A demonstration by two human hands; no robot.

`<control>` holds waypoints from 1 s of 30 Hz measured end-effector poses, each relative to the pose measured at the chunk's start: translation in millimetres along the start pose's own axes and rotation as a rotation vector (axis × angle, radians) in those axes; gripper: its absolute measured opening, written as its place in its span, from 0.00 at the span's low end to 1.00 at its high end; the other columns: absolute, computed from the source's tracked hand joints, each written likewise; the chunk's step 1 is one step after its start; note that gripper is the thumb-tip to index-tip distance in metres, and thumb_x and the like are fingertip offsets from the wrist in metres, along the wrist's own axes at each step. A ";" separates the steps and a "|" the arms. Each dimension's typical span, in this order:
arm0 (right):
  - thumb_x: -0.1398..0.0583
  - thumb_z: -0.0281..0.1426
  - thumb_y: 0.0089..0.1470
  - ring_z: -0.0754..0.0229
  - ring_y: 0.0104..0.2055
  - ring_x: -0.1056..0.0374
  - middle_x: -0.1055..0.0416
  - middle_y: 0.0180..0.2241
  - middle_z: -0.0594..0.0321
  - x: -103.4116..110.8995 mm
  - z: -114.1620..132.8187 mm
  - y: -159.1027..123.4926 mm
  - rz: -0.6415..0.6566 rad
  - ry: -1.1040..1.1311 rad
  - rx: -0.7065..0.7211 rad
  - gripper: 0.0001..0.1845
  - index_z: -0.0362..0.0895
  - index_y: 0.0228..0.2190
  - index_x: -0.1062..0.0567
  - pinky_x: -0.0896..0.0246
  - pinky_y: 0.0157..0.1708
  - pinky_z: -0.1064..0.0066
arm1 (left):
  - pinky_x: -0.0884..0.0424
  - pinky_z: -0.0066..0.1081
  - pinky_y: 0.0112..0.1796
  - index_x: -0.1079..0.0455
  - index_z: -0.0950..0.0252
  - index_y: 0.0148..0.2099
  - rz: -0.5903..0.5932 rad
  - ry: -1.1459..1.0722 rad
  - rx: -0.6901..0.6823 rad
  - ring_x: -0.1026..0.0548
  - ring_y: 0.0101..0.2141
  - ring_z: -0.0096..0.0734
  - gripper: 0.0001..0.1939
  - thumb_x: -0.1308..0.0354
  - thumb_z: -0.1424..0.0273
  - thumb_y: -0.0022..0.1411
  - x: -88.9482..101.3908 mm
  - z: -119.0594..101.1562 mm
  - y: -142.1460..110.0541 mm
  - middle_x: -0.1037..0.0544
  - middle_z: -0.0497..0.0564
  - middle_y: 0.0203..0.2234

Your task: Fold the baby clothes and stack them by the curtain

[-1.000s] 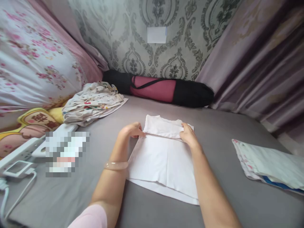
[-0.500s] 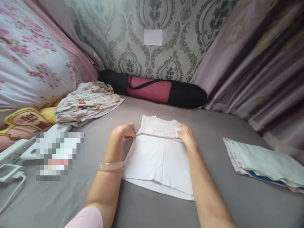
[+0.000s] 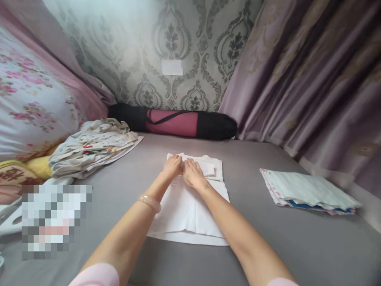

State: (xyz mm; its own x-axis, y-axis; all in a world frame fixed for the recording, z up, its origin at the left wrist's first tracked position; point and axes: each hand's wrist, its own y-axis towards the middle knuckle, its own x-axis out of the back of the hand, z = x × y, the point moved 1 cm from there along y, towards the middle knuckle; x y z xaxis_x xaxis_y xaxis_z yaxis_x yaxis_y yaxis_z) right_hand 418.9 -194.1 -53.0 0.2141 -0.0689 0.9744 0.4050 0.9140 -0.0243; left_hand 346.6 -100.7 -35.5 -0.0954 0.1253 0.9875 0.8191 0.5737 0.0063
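Observation:
A white short garment, seemingly a shirt [image 3: 205, 212], lies spread on the grey bed sheet, with its neck end away from me. A narrow folded flap [image 3: 208, 170] lies across its upper part. My left hand [image 3: 173, 166], with a pale bangle on the wrist, has its fingers bent together at the garment's upper left edge. My right hand [image 3: 193, 171] rests beside it, fingers stretched out over the cloth, palm side down. The fabric beneath both hands is hidden.
A heap of printed clothes [image 3: 92, 147] lies at the left, near a blurred-out object [image 3: 55, 222]. Folded cloths [image 3: 309, 190] are stacked at the right. Along the wall stretches a black and dark pink long bag [image 3: 172, 123]. Curtains [image 3: 285, 79] hang at the right.
My right hand has moved left from the garment's right edge to beside my left hand. A flap now lies over the upper part. The view has shifted right and up.

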 end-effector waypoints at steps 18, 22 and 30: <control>0.59 0.41 0.64 0.51 0.70 0.64 0.59 0.68 0.46 -5.9 -68.9 -30.0 -0.006 -0.008 0.020 0.36 0.29 0.65 0.50 0.75 0.67 0.58 | 0.56 0.47 0.63 0.52 0.75 0.69 0.002 -0.084 0.083 0.57 0.67 0.48 0.35 0.67 0.56 0.69 -44.5 26.1 -2.3 0.52 0.63 0.68; 0.60 0.40 0.65 0.54 0.70 0.65 0.60 0.68 0.48 -1.4 -89.7 -40.1 -0.012 0.013 0.002 0.35 0.30 0.65 0.50 0.72 0.67 0.61 | 0.57 0.46 0.64 0.53 0.75 0.69 0.018 -0.085 0.093 0.59 0.67 0.47 0.35 0.67 0.56 0.69 -44.3 27.0 -1.7 0.53 0.62 0.68; 0.60 0.40 0.66 0.57 0.70 0.65 0.57 0.68 0.52 -12.5 -102.2 -43.7 -0.080 0.084 0.037 0.33 0.35 0.65 0.47 0.72 0.67 0.62 | 0.55 0.46 0.63 0.54 0.73 0.70 0.043 -0.027 0.089 0.58 0.67 0.46 0.36 0.70 0.54 0.69 -48.1 29.6 2.4 0.54 0.61 0.68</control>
State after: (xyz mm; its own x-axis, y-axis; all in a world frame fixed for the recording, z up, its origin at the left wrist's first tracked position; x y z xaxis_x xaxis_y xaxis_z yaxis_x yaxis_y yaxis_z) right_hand 489.4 -274.0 -86.9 0.2569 -0.1737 0.9507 0.3906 0.9185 0.0622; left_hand 336.4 -81.4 -87.7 -0.0772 0.1723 0.9820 0.7693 0.6368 -0.0513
